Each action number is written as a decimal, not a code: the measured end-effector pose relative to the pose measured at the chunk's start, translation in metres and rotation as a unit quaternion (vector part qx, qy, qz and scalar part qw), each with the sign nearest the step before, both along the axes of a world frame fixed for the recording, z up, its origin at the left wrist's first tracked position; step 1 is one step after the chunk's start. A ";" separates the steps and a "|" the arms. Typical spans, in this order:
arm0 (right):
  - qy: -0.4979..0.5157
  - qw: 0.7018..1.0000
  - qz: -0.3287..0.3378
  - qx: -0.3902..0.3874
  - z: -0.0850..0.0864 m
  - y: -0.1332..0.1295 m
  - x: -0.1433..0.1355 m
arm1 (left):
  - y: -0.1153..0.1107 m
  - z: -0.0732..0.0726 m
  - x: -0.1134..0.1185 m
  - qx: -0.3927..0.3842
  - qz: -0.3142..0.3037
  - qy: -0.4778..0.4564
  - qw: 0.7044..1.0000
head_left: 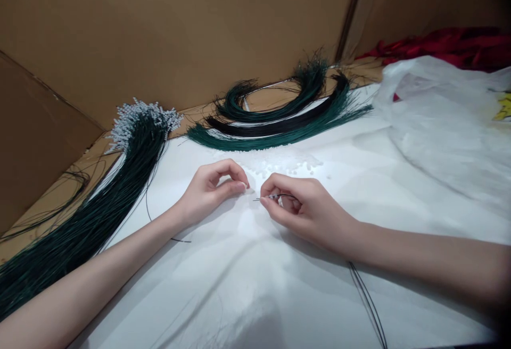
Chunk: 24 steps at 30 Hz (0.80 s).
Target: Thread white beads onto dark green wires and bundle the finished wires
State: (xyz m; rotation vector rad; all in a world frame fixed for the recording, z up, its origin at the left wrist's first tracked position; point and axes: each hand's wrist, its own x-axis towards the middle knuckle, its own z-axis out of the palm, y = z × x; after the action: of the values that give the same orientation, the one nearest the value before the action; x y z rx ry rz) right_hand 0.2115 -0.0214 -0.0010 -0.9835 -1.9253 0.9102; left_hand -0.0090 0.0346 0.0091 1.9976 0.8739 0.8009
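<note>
My left hand is closed in a pinch, with a tiny white bead at its thumb and fingertip. Just to the right, my right hand pinches dark cords strung with small white beads. Their thin tip pokes out toward my left fingers, a short gap away from the bead. Lower down, several loose dark cord ends emerge from under my right forearm. Behind both hands, a spread of white beads lies on the white sheet.
A long bundle of dark green cords with white beaded ends lies at left. Curved bundles of green cords and black cords lie at the back. A clear plastic bag and red fabric are at right; cardboard walls stand behind.
</note>
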 end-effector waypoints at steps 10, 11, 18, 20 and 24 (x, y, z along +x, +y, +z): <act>0.027 1.000 -0.004 -0.013 -0.003 0.001 0.001 | -0.012 -0.004 0.006 -0.153 -0.048 -0.136 0.978; 0.028 1.000 -0.003 -0.012 -0.003 0.001 0.001 | -0.012 -0.005 0.006 -0.154 -0.050 -0.138 0.977; 0.030 1.000 0.004 -0.008 -0.003 0.002 -0.001 | -0.012 -0.007 0.004 -0.145 -0.039 -0.137 0.979; 0.031 0.999 0.006 -0.006 -0.004 0.002 -0.001 | -0.012 -0.006 0.005 -0.143 -0.034 -0.136 0.980; 0.029 1.000 0.006 -0.006 -0.004 0.001 0.000 | -0.012 -0.006 0.005 -0.145 -0.030 -0.137 0.979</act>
State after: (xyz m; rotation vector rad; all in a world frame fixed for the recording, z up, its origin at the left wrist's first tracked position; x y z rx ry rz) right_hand 0.2113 -0.0199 -0.0053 -0.9442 -1.8799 0.9482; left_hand -0.0045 0.0230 0.0031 1.6074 0.7202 0.8381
